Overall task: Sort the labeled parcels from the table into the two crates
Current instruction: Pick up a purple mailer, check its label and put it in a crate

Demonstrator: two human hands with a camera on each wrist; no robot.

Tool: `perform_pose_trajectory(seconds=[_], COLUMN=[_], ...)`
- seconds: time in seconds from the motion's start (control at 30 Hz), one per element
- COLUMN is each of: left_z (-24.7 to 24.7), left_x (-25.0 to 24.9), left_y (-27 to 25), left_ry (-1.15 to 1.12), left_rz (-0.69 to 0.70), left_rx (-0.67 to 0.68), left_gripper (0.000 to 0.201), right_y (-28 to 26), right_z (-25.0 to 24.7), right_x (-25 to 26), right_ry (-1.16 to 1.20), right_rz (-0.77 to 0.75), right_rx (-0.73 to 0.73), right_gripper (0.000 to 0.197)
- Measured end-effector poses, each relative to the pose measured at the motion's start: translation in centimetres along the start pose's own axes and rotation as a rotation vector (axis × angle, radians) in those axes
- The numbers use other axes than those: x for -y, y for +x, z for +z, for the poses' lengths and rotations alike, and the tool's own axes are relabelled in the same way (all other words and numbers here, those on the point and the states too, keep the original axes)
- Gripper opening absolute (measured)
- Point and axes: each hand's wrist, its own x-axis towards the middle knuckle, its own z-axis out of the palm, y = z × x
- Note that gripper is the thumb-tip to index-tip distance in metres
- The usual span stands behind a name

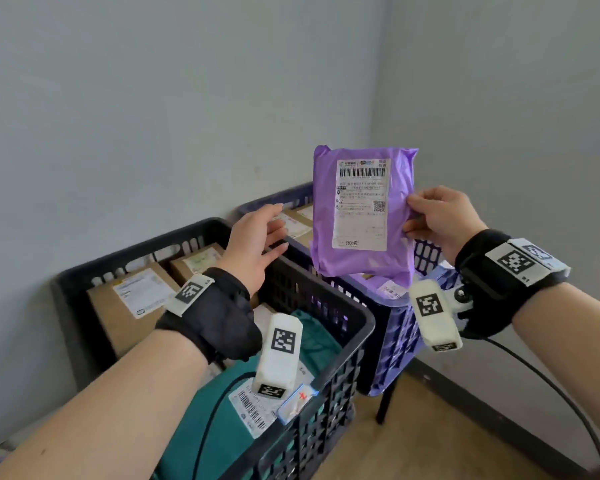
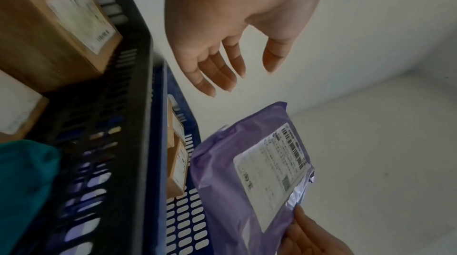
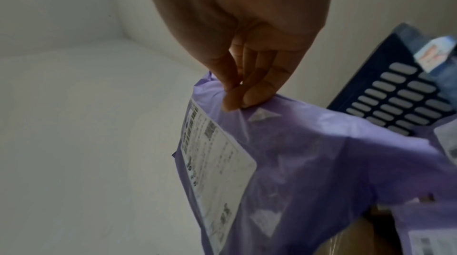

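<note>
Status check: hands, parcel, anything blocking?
Right hand pinches purple parcel edge, held above purple crate. Left hand open, empty. Nothing in the way.

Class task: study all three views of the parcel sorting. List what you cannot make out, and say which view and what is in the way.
- Address text on the purple parcel: too small in the head view, blurred in both wrist views.
- Purple crate contents: head view, mostly hidden by the parcel.
- Black crate near contents: head view, covered by the left hand and forearm.
- Right hand grip: fingers behind the parcel hidden in the head view.
- The table: outside every view.
</note>
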Motion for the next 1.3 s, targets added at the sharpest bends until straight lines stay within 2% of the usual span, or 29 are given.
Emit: perform_pose_trajectory(seconds=[0.17, 0.27, 0.47, 0.6, 0.67, 0.77, 0.9, 0.97, 1.0, 1.07, 1.13, 1.2, 1.3], left_z=[5.0, 7.5, 10.0, 9.4, 9.0, 9.2, 11.5, 13.3, 14.1, 15.8, 17.3, 18.5, 19.1], left_x=[1.1, 1.6, 4.1, 6.1, 6.0, 5.7, 5.5, 5.4, 5.4, 6.1, 7.9, 10.2, 13.0], left_y=[6.1, 9.8, 15.4, 16.6, 17.0, 17.5, 17.7, 18.5, 19.1, 20.5, 21.3, 21.6, 21.8], left_ry=[0.005, 0.017, 0.089, 0.194, 0.248, 0.311, 0.411, 0.567, 0.722, 1.056, 1.322, 1.466, 1.504], left_rz=[-0.004, -0.029, -0.078, -0.096, -0.082, -0.032, -0.108, -0.116, -0.089, -0.054, -0.104, -0.188, -0.254], left_rx=[0.051, 0.066, 0.067, 0.041, 0.002, -0.04, -0.001, 0.05, 0.092, 0.221, 0.363, 0.448, 0.473], left_gripper=[0.009, 0.01, 0.002, 0.012, 0.012, 0.01, 0.014, 0.018, 0.022, 0.037, 0.049, 0.046, 0.031], right_y=[6.6, 11.2, 18.6, 21.3, 22.9, 25.5, 27.4, 27.9, 28.2, 28.9, 29.8, 30.5, 31.4], right_z=[-2.9, -3.4, -1.2, 0.8, 1.7, 3.1, 4.4, 4.8, 5.0, 5.2, 4.9, 4.5, 3.4], right_x=[-1.0, -1.5, -4.4, -7.0, -7.6, -7.3, -6.7, -6.8, -6.8, -7.0, -8.1, -9.9, -13.0], right_ry=[-0.097, -0.208, -0.572, -0.777, -0.903, -1.121, -1.316, -1.395, -1.418, -1.439, -1.447, -1.438, -1.323], right_rz=[-0.028, 0.025, 0.172, 0.252, 0.206, 0.039, -0.045, -0.075, -0.087, -0.108, -0.12, -0.141, -0.17], right_rx=[-0.039, 0.037, 0.34, 0.628, 0.756, 0.919, 1.142, 1.241, 1.274, 1.311, 1.335, 1.309, 1.201], right_gripper=[0.017, 0.018, 0.019, 0.012, 0.013, 0.015, 0.015, 0.012, 0.011, 0.009, 0.01, 0.011, 0.011])
